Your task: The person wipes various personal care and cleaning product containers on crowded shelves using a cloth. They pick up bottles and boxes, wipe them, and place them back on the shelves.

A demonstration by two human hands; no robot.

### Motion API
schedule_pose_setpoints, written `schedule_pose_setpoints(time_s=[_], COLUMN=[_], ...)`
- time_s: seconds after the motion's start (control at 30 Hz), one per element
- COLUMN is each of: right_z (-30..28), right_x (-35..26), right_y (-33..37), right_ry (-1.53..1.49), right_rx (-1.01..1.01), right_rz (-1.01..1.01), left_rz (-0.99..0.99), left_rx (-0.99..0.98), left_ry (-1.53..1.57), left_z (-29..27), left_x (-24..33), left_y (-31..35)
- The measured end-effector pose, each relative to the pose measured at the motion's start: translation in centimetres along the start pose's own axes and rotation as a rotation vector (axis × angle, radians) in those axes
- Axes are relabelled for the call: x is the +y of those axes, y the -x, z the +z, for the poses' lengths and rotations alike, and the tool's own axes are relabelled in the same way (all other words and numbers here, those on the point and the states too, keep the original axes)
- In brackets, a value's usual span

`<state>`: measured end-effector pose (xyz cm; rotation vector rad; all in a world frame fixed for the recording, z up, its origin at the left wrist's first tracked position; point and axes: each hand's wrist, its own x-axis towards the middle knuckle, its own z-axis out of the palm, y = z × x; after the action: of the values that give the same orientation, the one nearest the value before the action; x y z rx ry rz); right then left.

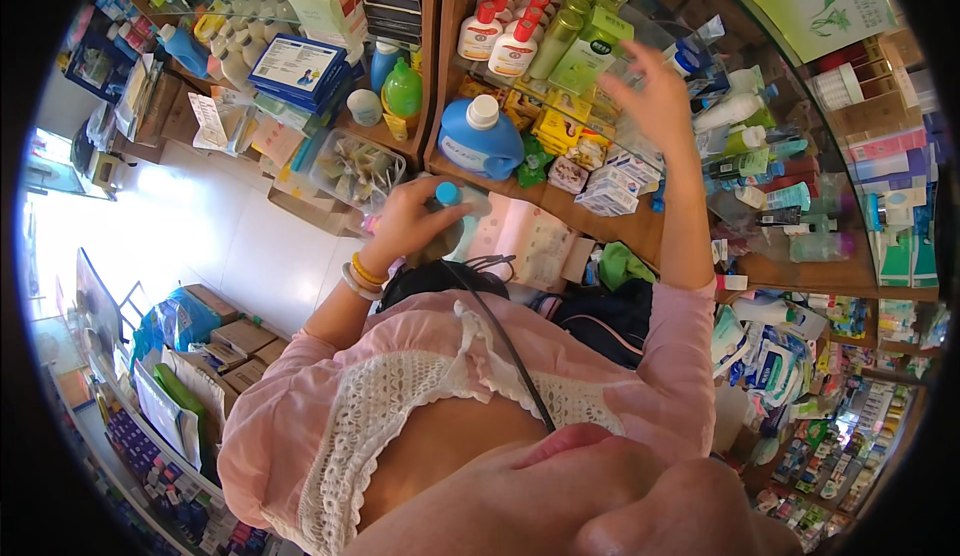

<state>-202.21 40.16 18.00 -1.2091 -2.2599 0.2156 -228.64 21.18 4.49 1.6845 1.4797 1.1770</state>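
My left hand [408, 218] grips a small clear bottle with a blue cap [448, 196], held in front of the lower wooden shelf. My right hand [655, 91] is raised higher, fingers spread, reaching among the goods on the shelf near small white and blue boxes [620, 178] and a green box [598, 46]. It holds nothing that I can see. A large blue jug with a white cap [481, 139] stands on the shelf between my two hands. Pink sleeves cover both arms, and bracelets circle the left wrist.
Wooden shelves [435, 76] packed with bottles, boxes and tubes fill the view ahead and to the right. Red-capped white bottles [500, 36] stand above the jug. Cardboard boxes [235, 341] lie on the pale floor at left. A black bag [600, 321] hangs in front of me.
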Motion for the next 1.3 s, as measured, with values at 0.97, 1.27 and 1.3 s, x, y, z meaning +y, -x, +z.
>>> schedule_pose_setpoints(time_s=[0.97, 1.27, 1.3], right_z=[0.6, -0.9, 0.8], right_x=[11.2, 8.8, 7.9], right_y=[2.7, -11.3, -12.4], right_ry=[-0.530, 0.217, 0.318], right_rx=[-0.269, -0.137, -0.166], right_rz=[0.441, 0.202, 0.097], left_rz=[-0.009, -0.099, -0.103], left_rx=[0.010, -0.020, -0.013], left_ry=[0.058, 0.059, 0.062], left_z=[-0.6, 0.1, 0.0], left_x=[-0.4, -1.1, -1.1], left_y=[0.0, 0.2, 0.3])
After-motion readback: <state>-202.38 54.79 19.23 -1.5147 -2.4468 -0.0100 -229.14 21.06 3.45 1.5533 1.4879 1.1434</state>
